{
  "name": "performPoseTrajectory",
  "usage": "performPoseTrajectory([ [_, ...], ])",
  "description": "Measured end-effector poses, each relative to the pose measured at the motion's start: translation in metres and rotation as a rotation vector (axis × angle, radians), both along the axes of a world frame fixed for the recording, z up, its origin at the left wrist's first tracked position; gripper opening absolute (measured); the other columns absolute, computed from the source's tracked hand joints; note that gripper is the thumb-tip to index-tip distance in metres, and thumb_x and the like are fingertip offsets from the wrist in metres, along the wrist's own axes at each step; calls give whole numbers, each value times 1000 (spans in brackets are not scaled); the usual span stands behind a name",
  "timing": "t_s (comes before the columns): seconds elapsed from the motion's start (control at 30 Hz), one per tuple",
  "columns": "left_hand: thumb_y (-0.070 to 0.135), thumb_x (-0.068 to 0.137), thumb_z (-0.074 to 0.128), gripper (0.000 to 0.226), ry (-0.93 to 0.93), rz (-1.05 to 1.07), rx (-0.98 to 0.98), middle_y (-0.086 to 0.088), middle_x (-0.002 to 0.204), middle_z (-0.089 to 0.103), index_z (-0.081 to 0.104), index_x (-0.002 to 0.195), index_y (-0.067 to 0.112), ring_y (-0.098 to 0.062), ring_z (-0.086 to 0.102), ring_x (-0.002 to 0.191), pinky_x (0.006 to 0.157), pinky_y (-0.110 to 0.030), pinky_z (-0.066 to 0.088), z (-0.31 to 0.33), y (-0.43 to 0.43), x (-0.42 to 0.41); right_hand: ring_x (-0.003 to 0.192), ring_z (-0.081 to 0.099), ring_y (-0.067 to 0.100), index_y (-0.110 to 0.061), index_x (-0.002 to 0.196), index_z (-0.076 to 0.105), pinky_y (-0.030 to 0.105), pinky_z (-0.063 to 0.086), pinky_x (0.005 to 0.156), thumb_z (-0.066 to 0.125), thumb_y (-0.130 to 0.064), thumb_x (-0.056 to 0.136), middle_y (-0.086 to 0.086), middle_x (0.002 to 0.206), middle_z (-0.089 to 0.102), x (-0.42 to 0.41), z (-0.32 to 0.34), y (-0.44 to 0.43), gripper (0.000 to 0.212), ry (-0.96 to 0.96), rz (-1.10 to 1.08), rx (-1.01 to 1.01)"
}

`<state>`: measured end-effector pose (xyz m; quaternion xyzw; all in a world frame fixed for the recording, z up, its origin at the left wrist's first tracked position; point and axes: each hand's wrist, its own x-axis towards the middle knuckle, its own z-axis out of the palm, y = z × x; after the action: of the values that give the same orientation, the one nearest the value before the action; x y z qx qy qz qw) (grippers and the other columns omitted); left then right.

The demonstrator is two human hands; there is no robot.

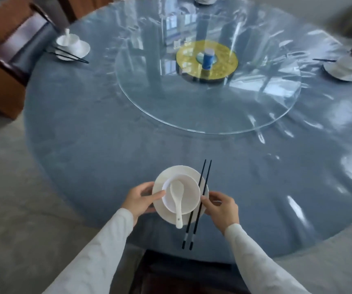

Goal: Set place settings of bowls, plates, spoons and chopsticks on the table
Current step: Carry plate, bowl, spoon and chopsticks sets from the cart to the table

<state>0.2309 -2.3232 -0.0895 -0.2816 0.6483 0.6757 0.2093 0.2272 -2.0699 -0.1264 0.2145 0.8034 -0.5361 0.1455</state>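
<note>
A white round plate (172,172) is found at the near edge of the round blue tabletop (107,134). A white bowl (190,194) is nested on it, and a white ceramic spoon (177,200) is laid in the bowl with its handle pointing over the near rim. A pair of thin black chopsticks (203,179) is laid across the plate's right rim, their butt ends reaching out past the near edge.

The plate's left rim is gripped by the left hand (142,198), with the thumb hooked against the bowl. The chopsticks are pinched between thumb and forefinger of the right hand (220,205) at the plate's right rim. Whether the plate is already resting on the tabletop cannot be told.

The setting is judged to be in the course of being placed. The plate should be kept level so that the bowl and spoon are not slid. The chopsticks should be kept parallel and drawn inward, since they could be tipped off the near edge.

Similar white settings are seen at the left (73,47), right (344,67) and far (204,0) edges. A blue-and-white cylindrical container (208,59) is stood on a gold disc (224,60) at the centre of the clear glass turntable (171,107). Its label is too blurred to be read, and no other writing is legible.
</note>
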Motion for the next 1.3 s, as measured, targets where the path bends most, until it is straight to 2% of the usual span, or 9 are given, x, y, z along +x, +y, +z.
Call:
performPoseTrajectory([
  [0.23, 24, 82, 85, 30, -42, -64, 10, -2, 107, 79, 77, 110, 25, -20, 77, 95, 73, -36, 64, -35, -31, -12, 74, 71, -3, -29, 85, 82, 36, 61, 87, 83, -37, 83, -18, 75, 78, 3, -24, -30, 9, -38, -51, 126],
  [0.4, 23, 83, 84, 32, -29, -124, -21, -8, 111, 77, 77, 114, 23, -25, 74, 102, 79, -41, 64, -36, -34, -8, 82, 74, 4, -30, 90, 82, 34, 60, 89, 82, -35, 83, -14, 78, 79, 7, -16, -33, 8, -74, -18, 172],
  [0.57, 58, 81, 75, 90, 145, -206, -602, 0, 148, 43, 39, 154, 21, -21, 50, 132, 111, -41, 43, -23, -16, 5, 78, 65, 2, -23, 109, 77, 27, 50, 86, 85, -36, 81, -7, 93, 67, 4, -14, -36, 31, 78, 8, 345],
  [0.77, 86, 64, 63, 135, 330, -568, -951, -2, 164, 23, -5, 161, 22, -26, 27, 148, 111, -47, 37, -14, 45, 12, 82, 66, 28, -10, 87, 72, 36, 52, 83, 72, -30, 87, 3, 83, 71, -8, -17, -52, 19, 74, 102, 459],
  [0.93, 66, 68, 78, 135, 450, -750, -992, 5, 166, 20, -14, 160, 30, -22, 25, 151, 113, -41, 37, -29, 40, -3, 79, 63, 34, -8, 78, 64, 35, 51, 76, 61, -21, 90, 10, 72, 65, -10, -18, -50, 18, 68, 191, 490],
  [1.07, 38, 73, 83, 131, 510, -1108, -737, 37, 161, -14, -20, 152, 51, -4, -17, 154, 128, -40, 8, -24, 8, -26, 81, 66, 29, -9, 82, 68, 37, 55, 78, 63, -19, 86, 9, 75, 69, -9, -11, -47, 12, 60, 224, 503],
  [1.13, 45, 72, 84, 134, 559, -1205, -742, 31, 161, -26, -25, 150, 55, -7, -28, 152, 126, -41, -4, -23, 1, -30, 82, 67, 29, -6, 83, 69, 40, 55, 78, 68, -21, 84, 8, 78, 71, -3, -11, -49, 15, 83, 193, 508],
  [1.2, 64, 65, 81, 136, 582, -1128, -791, 16, 167, -19, -22, 153, 50, -14, -16, 156, 126, -43, 6, -21, 1, -25, 82, 70, 29, -4, 92, 74, 39, 57, 78, 75, -23, 82, 9, 84, 75, 4, -10, -52, 22, 117, 142, 509],
  [1.3, 74, 59, 78, 137, 625, -975, -886, 4, 164, 18, -7, 160, 38, -18, 16, 151, 121, -42, 24, -23, 9, -15, 79, 73, 24, -13, 103, 80, 30, 50, 75, 82, -24, 79, 3, 90, 78, 10, -10, -53, 27, 140, 111, 531],
])
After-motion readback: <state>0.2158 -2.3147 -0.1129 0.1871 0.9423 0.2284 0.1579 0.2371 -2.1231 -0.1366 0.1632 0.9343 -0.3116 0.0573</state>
